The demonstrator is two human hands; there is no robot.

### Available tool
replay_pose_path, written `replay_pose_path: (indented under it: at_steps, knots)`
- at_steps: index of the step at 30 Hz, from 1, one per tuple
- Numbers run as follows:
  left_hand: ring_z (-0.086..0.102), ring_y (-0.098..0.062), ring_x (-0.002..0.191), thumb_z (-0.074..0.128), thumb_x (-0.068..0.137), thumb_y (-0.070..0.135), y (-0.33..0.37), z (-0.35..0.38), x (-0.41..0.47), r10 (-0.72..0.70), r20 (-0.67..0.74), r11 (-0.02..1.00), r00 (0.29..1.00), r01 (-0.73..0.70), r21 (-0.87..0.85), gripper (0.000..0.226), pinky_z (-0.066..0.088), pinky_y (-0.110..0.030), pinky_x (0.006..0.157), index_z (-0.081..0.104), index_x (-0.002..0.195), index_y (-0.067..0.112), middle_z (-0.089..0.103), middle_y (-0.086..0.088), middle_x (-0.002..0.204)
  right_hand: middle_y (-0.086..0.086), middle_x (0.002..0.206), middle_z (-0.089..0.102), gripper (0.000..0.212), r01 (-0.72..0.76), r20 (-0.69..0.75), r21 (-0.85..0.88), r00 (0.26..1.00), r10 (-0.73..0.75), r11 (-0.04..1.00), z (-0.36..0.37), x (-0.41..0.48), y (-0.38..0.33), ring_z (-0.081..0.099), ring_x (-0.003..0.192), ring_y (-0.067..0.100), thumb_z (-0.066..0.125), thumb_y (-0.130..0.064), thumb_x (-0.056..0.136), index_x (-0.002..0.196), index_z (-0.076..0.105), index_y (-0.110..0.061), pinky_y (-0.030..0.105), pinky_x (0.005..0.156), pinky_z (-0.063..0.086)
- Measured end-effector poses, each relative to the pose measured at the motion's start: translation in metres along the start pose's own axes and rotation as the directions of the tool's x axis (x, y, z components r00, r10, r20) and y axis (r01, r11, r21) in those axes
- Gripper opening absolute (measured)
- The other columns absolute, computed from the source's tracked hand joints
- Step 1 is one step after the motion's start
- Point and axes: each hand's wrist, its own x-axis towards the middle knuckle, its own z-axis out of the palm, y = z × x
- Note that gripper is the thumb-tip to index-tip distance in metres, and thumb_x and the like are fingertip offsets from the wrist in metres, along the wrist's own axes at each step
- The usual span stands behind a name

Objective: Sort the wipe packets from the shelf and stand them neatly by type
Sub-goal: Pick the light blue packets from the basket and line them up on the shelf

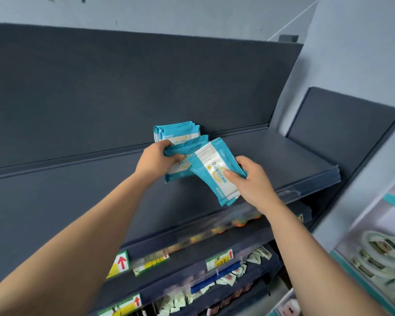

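A dark grey shelf [283, 160] spans the frame, above lower shelves [187, 267] holding small sachets [258, 256] and arrow-marked price tags [219, 258]. Over the top shelf, the left hand [155, 159] grips a fanned bundle of wipe packets [187, 147], fingers curled round it. The right hand [253, 179] pinches a second bundle [212, 169], thumb across its front. The packets are teal with a white centre panel and a yellow oval mark. A third stack [178, 131] stands upright against the back panel [123, 87], just behind the left hand.

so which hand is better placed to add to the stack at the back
Left, probably: the left hand grips its bunch just beside the standing stack; the right hand holds its packets farther forward.
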Motion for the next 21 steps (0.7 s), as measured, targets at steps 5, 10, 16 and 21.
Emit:
replay_pose_path:
  at_steps: [5, 10, 16, 21]
  knots:
    - [0.057, -0.023, 0.094, 0.072, 0.083, 0.034, -0.016, 0.013, 0.038, -0.01, -0.016, 0.997, 1.0, 0.011, 0.082, 0.039, 0.044, -0.03, 0.074, 0.063, 0.115, 0.014, 0.061, -0.004, 0.107, -0.012, 0.107, 0.063, 0.016, -0.061, 0.038, -0.028, 0.997, 0.062, 0.998, 0.009, 0.03, 0.005, 0.065, 0.093, 0.006, 0.063, -0.028, 0.091, 0.105, 0.056, -0.022, 0.024, 0.062, 0.057]
    - [0.052, -0.025, 0.106, 0.067, 0.086, 0.038, -0.024, 0.027, 0.063, 0.061, -0.088, 0.97, 0.994, -0.039, 0.24, 0.042, 0.047, -0.036, 0.084, 0.062, 0.121, 0.015, 0.053, -0.006, 0.112, -0.012, 0.109, 0.063, 0.015, -0.089, 0.058, -0.041, 0.994, 0.092, 0.995, 0.016, 0.059, 0.013, 0.065, 0.093, 0.007, 0.062, -0.03, 0.092, 0.103, 0.056, -0.022, 0.026, 0.063, 0.057]
    - [0.04, -0.028, 0.112, 0.06, 0.089, 0.04, -0.03, 0.038, 0.064, 0.188, -0.202, 0.758, 0.961, -0.011, 0.652, 0.047, 0.035, -0.037, 0.091, 0.051, 0.13, 0.02, 0.044, -0.007, 0.123, -0.009, 0.108, 0.064, 0.014, -0.084, 0.099, 0.035, 0.992, 0.08, 0.996, 0.022, 0.086, 0.02, 0.065, 0.092, 0.006, 0.058, -0.03, 0.095, 0.103, 0.056, -0.019, 0.02, 0.06, 0.052]
    - [0.033, -0.028, 0.125, 0.056, 0.09, 0.045, -0.034, 0.041, 0.057, 0.16, -0.198, 0.735, 0.967, 0.017, 0.678, 0.053, 0.027, -0.04, 0.1, 0.045, 0.137, 0.024, 0.039, -0.006, 0.137, -0.008, 0.107, 0.064, 0.014, -0.115, 0.063, 0.208, 0.993, 0.104, 0.971, 0.029, 0.1, 0.022, 0.063, 0.091, 0.003, 0.053, -0.027, 0.098, 0.107, 0.055, -0.017, 0.02, 0.064, 0.053]
